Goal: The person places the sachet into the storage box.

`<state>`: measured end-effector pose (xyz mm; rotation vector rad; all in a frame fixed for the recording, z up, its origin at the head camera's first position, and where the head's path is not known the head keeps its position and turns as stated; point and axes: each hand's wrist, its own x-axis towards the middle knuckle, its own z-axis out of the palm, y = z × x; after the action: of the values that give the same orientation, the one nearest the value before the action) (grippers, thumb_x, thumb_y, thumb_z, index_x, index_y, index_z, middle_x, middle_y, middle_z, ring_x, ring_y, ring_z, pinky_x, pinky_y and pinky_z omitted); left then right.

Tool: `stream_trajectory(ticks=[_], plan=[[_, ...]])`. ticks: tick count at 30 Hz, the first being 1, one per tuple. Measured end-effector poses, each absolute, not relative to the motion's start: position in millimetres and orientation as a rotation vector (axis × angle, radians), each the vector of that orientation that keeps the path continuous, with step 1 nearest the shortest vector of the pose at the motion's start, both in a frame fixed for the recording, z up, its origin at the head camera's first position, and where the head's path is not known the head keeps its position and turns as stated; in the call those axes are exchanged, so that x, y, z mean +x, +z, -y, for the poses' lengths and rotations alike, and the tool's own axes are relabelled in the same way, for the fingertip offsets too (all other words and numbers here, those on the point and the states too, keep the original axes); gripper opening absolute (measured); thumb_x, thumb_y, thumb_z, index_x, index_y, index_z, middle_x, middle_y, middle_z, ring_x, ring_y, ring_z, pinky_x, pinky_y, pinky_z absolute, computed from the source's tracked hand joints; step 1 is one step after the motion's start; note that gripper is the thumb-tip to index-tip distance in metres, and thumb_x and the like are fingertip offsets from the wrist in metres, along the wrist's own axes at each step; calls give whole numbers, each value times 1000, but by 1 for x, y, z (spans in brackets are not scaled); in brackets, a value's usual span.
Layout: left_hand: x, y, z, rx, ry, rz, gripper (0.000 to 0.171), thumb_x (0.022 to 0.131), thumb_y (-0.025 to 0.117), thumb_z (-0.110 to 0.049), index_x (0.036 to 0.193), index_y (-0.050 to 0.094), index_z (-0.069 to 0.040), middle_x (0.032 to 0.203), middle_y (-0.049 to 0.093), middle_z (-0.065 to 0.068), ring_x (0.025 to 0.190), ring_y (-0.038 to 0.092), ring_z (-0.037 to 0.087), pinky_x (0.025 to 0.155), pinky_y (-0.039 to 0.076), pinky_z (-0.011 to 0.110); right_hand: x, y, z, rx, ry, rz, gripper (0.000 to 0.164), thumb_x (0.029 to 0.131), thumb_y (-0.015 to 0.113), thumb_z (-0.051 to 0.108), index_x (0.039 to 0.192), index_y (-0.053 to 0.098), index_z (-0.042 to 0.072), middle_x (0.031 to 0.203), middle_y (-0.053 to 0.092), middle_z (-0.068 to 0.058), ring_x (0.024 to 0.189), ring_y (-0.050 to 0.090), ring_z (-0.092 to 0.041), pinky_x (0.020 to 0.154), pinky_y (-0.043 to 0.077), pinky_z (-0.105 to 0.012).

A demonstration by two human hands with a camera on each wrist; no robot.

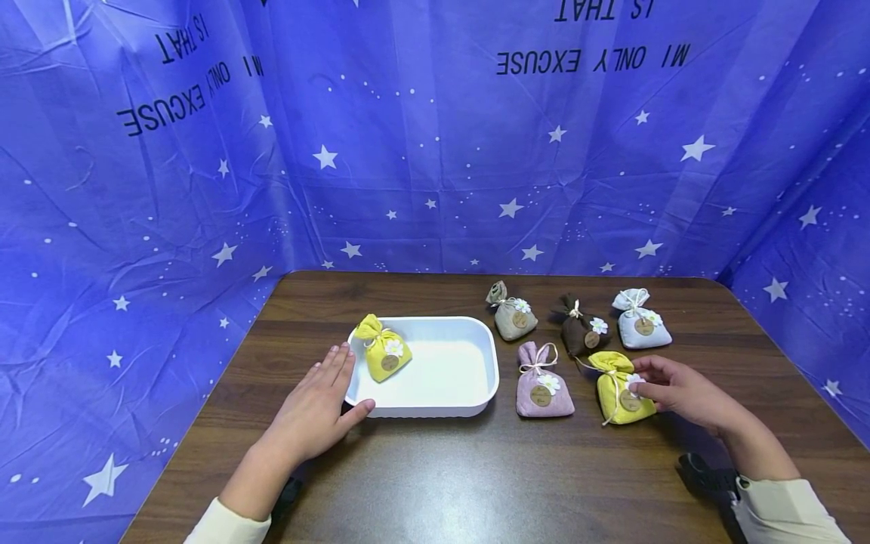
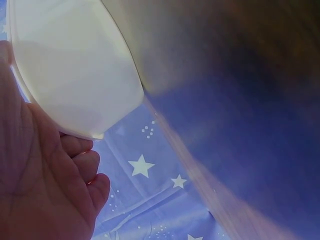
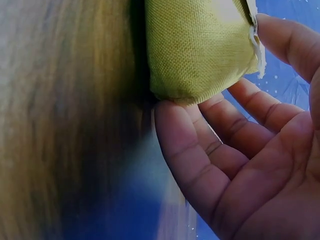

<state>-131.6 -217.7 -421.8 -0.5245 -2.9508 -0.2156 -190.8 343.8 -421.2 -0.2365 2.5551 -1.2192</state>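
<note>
My left hand (image 1: 314, 412) lies against the left end of a white rectangular tray (image 1: 491, 370), its fingers straight along the rim and its thumb at the front corner. Inside the tray, at its left, a yellow drawstring sachet (image 1: 377, 364) with a white flower and round tag leans on the wall. The left wrist view shows the tray (image 2: 75, 70) beside my palm. On the right, my right hand (image 1: 686, 393) pinches a second yellow sachet (image 1: 608, 404) by its right side, thumb on top near the flower. That sachet's woven cloth (image 3: 200, 55) fills the top of the right wrist view.
Between tray and right hand lies a pink sachet (image 1: 526, 404). Behind it are a beige sachet (image 1: 504, 321), a dark brown sachet (image 1: 574, 336) and a pale grey-blue sachet (image 1: 632, 329). Blue star-printed curtains (image 1: 435, 151) hang around the wooden table (image 1: 421, 468).
</note>
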Motion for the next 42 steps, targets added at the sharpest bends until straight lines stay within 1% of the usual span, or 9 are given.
stream_trajectory(ticks=[6,11,13,19,22,31,36,39,42], plan=[[-132,-423,218,-517,-206,2974,88,98,45,-61,151,31,7,160,24,21,148,22,36,117,24,52,-193,-420,-347,-234,-1259,-2490,52,97,64,20,132,44,-13,114,59,-19,91,57,-15,67,55,-34],[-133,-422,218,-519,-207,2975,86,98,48,-59,151,31,7,160,24,21,148,21,36,117,24,52,-196,-422,-349,-221,-1293,-2434,53,98,63,18,134,41,-14,115,61,-20,93,59,-16,70,57,-37],[-133,-422,218,-519,-210,2974,86,98,50,-57,151,32,7,160,24,21,148,21,36,117,24,52,-197,-422,-349,-200,-1295,-2431,53,97,64,19,134,42,-12,112,62,-18,91,60,-15,70,57,-36],[-133,-422,219,-517,-206,2977,86,98,48,-59,151,31,7,160,24,21,148,21,36,117,25,52,-197,-422,-347,-222,-1295,-2445,47,97,64,16,129,44,-12,101,62,-13,84,60,-16,66,56,-35],[-132,-422,219,-519,-208,2971,88,98,46,-61,151,31,8,159,25,22,147,22,36,117,25,53,-196,-422,-346,-242,-1294,-2471,44,96,64,14,127,46,-12,99,62,-12,81,59,-16,63,55,-34],[-134,-422,218,-517,-213,2971,88,98,45,-62,152,31,7,160,23,21,148,20,35,117,24,52,-196,-422,-342,-357,-1320,-2572,35,93,67,8,118,51,-10,96,64,-14,77,60,-10,58,53,-32],[-134,-422,218,-518,-213,2970,87,98,47,-60,152,30,7,160,23,21,148,21,35,117,24,52,-195,-419,-339,-396,-1341,-2598,33,93,66,5,118,51,-11,98,65,-15,78,60,-8,57,53,-31],[-134,-422,218,-519,-213,2969,87,98,49,-59,151,31,7,160,23,21,148,21,35,117,25,52,-195,-417,-337,-424,-1347,-2624,33,92,66,3,119,52,-11,98,66,-13,77,60,-6,57,52,-29],[-134,-422,218,-518,-215,2972,87,98,47,-60,152,31,7,160,23,21,148,21,35,117,25,52,-196,-415,-335,-450,-1351,-2646,32,92,66,1,118,52,-11,96,66,-11,76,59,-4,57,52,-27]])
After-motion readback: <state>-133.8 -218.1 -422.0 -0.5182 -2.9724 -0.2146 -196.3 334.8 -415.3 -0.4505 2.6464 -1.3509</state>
